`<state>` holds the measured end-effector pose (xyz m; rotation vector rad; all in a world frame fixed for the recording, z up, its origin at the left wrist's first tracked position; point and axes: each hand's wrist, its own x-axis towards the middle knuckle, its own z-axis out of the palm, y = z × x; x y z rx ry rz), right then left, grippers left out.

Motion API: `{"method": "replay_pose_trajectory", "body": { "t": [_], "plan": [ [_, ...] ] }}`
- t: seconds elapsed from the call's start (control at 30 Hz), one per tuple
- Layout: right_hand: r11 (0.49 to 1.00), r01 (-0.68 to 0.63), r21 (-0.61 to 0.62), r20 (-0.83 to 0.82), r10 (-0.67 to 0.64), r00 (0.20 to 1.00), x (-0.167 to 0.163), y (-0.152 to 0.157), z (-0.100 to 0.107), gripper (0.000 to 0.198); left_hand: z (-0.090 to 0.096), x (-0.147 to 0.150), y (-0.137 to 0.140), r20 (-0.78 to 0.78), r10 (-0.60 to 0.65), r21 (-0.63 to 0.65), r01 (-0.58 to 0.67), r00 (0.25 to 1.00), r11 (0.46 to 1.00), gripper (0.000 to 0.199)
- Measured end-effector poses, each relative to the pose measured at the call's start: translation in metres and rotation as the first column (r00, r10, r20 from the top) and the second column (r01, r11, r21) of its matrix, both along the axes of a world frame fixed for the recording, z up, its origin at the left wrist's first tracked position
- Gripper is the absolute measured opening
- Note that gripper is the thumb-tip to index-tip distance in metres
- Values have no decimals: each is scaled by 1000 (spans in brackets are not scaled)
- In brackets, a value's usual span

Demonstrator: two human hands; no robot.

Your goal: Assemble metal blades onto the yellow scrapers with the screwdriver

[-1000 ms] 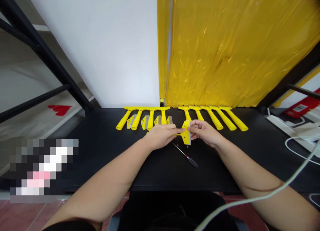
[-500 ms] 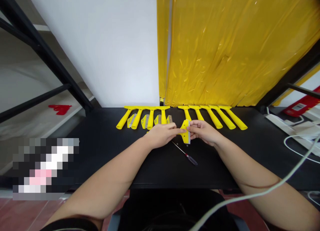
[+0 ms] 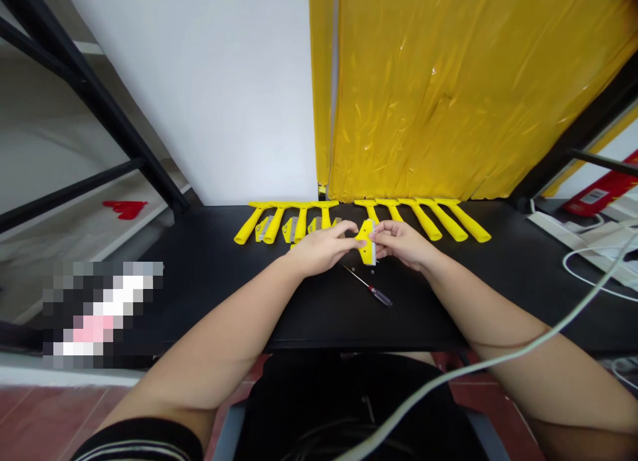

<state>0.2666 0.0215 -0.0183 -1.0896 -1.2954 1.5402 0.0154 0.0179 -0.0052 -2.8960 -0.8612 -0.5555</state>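
My left hand (image 3: pixel 321 250) is closed around a yellow scraper (image 3: pixel 367 243), its thumb on the scraper's head. A bit of yellow, probably the handle end, shows behind the palm. My right hand (image 3: pixel 399 244) pinches the pale, straight edge of the head between thumb and fingers. Just below lies a screwdriver (image 3: pixel 381 296) with a clear dark handle, its tip pointing up and left. Two tiny metal parts, a left one (image 3: pixel 353 269) and a right one (image 3: pixel 372 272), rest on the black tabletop (image 3: pixel 309 315); they are too small to identify.
Several yellow scraper handles stand in a left row (image 3: pixel 252 225) and a right row (image 3: pixel 426 222) at the back. Small yellow-and-metal head pieces (image 3: pixel 290 230) lie among the left ones. A white cable (image 3: pixel 478 368) crosses my right forearm. A red toy-like gun shape (image 3: pixel 124 209) lies on the left shelf.
The view has tilted slightly, so the table sits higher in the picture. My left fingers have lifted a little off the scraper's head, while my right hand keeps its pinch.
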Motion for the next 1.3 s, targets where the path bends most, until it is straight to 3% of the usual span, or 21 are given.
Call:
{"method": "replay_pose_trajectory", "body": {
  "t": [0.27,0.47,0.7,0.8,0.93,1.0,1.3],
  "plan": [
    [996,-44,72,60,40,997,4,4,7,15,-1,-2,9,123,-124,84,114,985,990,32],
    [987,-102,124,109,89,990,6,4,7,22,3,-2,8,90,-99,153,84,991,985,32],
    [955,-105,276,245,36,969,11,9,6,20,2,0,10,33,-46,245,37,998,969,33],
    [929,-193,314,460,29,887,21,10,8,9,1,-4,15,54,-11,274,-4,998,962,33],
    [875,-420,241,746,109,656,28,7,12,10,-1,-10,20,60,33,274,-48,998,961,34],
    [866,-445,228,802,93,591,25,4,13,14,-2,-11,21,53,47,254,-59,997,965,35],
    [826,-490,280,896,-42,441,5,-6,15,10,-1,-9,22,47,59,221,-68,997,973,36]
  ]
}}
